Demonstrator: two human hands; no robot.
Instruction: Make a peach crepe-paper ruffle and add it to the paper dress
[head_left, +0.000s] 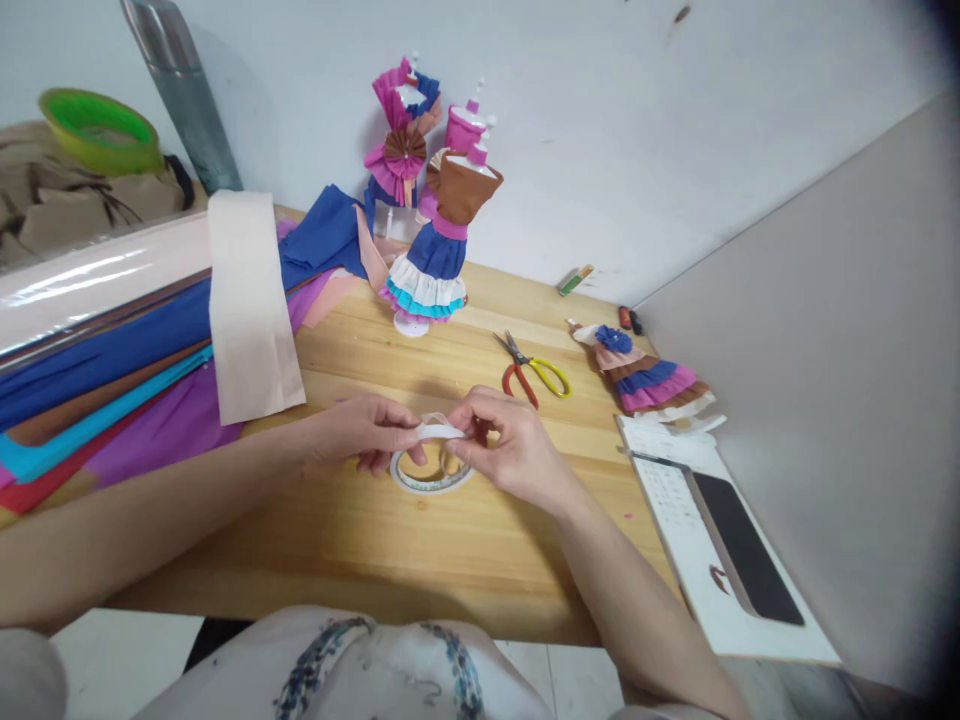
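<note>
A roll of white double-sided tape (433, 486) is held between my two hands, above the wooden table near its front. My left hand (367, 430) pinches the roll's left upper rim, with thumb on top and some fingers below. The fingers of my right hand (506, 440) are closed at the right upper rim. A short, clear-looking strip (433, 418) stands up from the roll between the two hands. Whether the right fingertips grip that strip or just the roll cannot be made out. Scissors (529, 368) with one red and one yellow handle lie open beyond my right hand.
Small dress forms in crepe-paper dresses (439, 250) stand at the back. Coloured paper sheets (165, 310) and a cream strip (255, 310) cover the left. A paper dress (652, 375), a phone (746, 545) on a white board and a grey bottle (187, 100) lie around the edges.
</note>
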